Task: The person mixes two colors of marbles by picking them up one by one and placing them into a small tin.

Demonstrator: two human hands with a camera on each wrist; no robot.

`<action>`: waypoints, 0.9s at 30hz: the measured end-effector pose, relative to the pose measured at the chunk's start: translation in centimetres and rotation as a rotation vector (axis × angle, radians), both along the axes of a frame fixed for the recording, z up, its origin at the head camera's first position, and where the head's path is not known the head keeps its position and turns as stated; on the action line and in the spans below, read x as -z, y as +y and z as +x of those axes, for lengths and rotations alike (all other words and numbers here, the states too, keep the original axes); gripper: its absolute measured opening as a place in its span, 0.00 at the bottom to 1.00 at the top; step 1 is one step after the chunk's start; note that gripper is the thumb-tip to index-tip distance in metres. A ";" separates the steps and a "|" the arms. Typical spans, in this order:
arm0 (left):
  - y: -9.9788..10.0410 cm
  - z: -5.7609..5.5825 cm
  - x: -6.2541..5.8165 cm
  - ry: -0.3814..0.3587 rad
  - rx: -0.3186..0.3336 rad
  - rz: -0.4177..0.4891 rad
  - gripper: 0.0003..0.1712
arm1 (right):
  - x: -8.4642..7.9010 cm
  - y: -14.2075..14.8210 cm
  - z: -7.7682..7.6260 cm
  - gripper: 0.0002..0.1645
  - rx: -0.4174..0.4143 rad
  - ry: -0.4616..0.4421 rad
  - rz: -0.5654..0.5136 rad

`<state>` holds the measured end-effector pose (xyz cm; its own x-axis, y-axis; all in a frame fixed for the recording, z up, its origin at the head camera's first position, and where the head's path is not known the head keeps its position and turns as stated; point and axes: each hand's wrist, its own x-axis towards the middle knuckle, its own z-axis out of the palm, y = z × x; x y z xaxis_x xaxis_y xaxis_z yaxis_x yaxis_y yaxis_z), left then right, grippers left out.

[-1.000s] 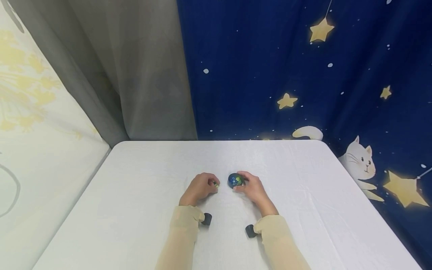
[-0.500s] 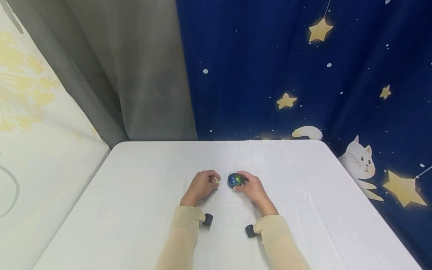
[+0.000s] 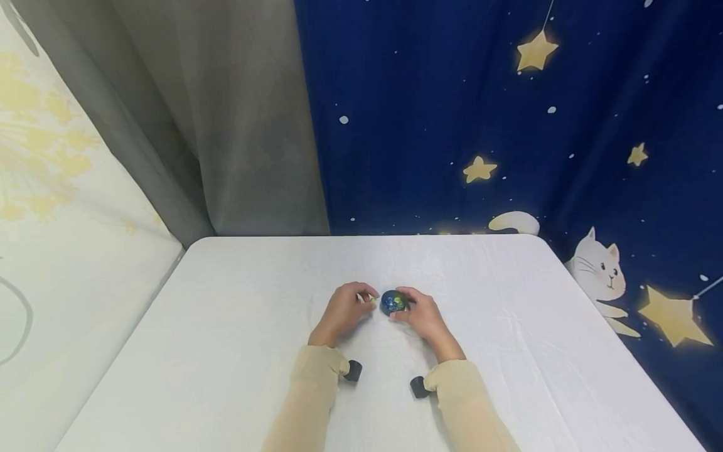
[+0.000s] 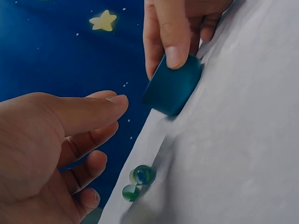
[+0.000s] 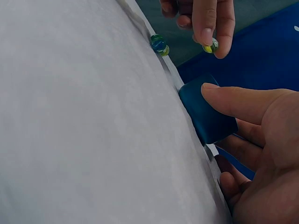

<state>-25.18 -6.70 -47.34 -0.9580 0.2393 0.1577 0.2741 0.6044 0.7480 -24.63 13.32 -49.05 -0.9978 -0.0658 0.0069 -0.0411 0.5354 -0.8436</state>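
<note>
My left hand (image 3: 346, 307) pinches a yellow-green glass marble (image 5: 213, 45) between thumb and fingertip, just left of the cup and apart from it. My right hand (image 3: 422, 315) grips a small dark teal cup (image 5: 203, 109), thumb on the near wall and fingers behind. The cup's base is on or very near the white cloth. From above, blue and green-yellow marbles (image 3: 396, 302) show inside its mouth. In the left wrist view, a few loose blue-green marbles (image 4: 144, 175) lie on the cloth below my left hand; that hand hides them from the head view.
A white cloth covers the table (image 3: 497, 301). Behind it hang a grey curtain (image 3: 254, 157) and a dark blue one (image 3: 418, 125) printed with stars and a cat. Each sleeve cuff carries a black wrist piece (image 3: 418, 387).
My left hand has moved right, closer to the cup, with the marble between its fingertips. My right hand and the cup have stayed in place.
</note>
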 end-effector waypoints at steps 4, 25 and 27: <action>0.4 0.1 0.0 0.005 -0.001 -0.006 0.10 | 0.1 0.0 0.0 0.35 -0.003 0.003 -0.003; 1.4 0.2 0.1 0.079 -0.053 0.017 0.10 | 0.1 0.2 0.1 0.36 -0.010 0.009 -0.013; 1.6 0.2 0.1 0.087 -0.066 0.020 0.10 | 0.1 0.2 0.1 0.36 -0.012 0.012 -0.012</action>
<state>-24.99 -5.13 -47.40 -0.9541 0.1722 0.2449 0.2986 0.6082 0.7355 -24.54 13.54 -49.13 -0.9968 -0.0773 0.0195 -0.0573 0.5246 -0.8494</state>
